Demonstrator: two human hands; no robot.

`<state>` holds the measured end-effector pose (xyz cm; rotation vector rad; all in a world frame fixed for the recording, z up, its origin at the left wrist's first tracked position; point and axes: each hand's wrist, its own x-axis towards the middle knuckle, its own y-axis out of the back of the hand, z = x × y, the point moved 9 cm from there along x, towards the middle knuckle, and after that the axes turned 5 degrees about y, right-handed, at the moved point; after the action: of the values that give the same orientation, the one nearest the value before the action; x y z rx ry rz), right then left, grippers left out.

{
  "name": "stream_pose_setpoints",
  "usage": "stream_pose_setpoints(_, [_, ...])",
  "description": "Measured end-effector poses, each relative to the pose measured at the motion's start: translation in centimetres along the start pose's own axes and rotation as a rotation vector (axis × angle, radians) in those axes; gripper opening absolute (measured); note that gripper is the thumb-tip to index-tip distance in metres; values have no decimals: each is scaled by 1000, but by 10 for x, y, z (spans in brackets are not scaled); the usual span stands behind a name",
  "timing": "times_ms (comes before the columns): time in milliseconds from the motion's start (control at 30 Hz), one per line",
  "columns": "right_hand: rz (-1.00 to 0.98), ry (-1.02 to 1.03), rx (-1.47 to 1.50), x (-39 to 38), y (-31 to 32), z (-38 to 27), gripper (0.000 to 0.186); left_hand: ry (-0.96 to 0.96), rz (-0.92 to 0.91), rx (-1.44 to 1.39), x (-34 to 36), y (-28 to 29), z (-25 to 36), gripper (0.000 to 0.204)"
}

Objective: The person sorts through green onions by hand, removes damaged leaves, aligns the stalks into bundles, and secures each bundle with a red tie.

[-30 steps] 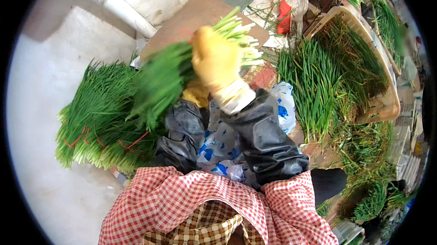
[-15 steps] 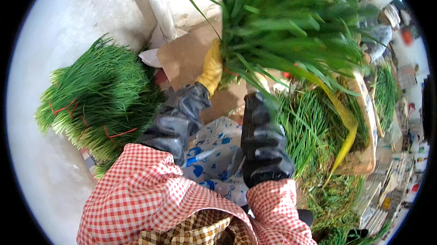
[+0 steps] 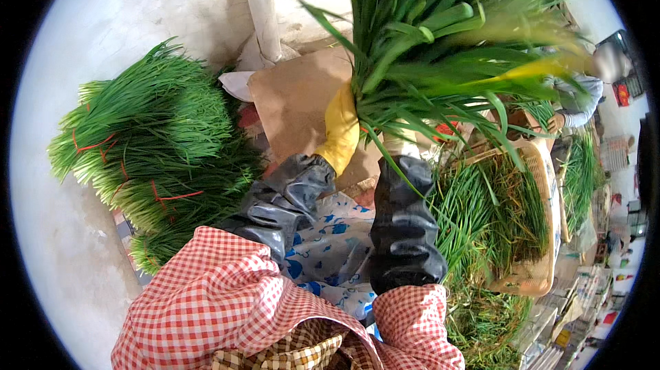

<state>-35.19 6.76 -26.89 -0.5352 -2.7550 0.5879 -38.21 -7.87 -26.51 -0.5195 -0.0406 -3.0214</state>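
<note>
Pale, stained surface (image 3: 185, 5) fills the bkgd beyond & left of the grip, w/ a white pipe (image 3: 260, 12) just up-left of it. Brown board (image 3: 292, 91) lies right behind/left of the grip. Big bunch of greens (image 3: 440, 47) is in the grip, leaves fanning up & out to the right, some blurred, one yellowish. L hand (image 3: 340, 129), yellow glove, is closed round the bunch's lower left side, pinching it. R hand (image 3: 400, 137), pale glove, is at the bunch's lower edge, mostly behind leaves; can't tell how its fingers stand. Black sleeves (image 3: 405, 225) run down from the grip to red/white checked cloth (image 3: 206, 294); btwn them, below the grip, clear plastic w/ blue patches (image 3: 330, 239). Well left of the grip: stacked bundles (image 3: 158, 122) w/ thin red ties (image 3: 96, 144). Right & below: loose greens (image 3: 460, 205), next to a tan crate (image 3: 550, 232) holding greenish-brown leaves (image 3: 526, 212); leafy scraps (image 3: 488, 322) lower down. Farther right, past the bunch, another person (image 3: 583, 98), grey sleeve, hand near more greens.
</note>
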Motion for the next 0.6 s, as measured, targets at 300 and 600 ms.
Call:
stream_pose_setpoints(300, [469,74,251,-20,3,-18,39,360,-287,-476,2,17,-22,38])
stream_pose_setpoints(600, [348,80,173,-16,-17,-9,51,296,-245,-298,22,4,-17,38])
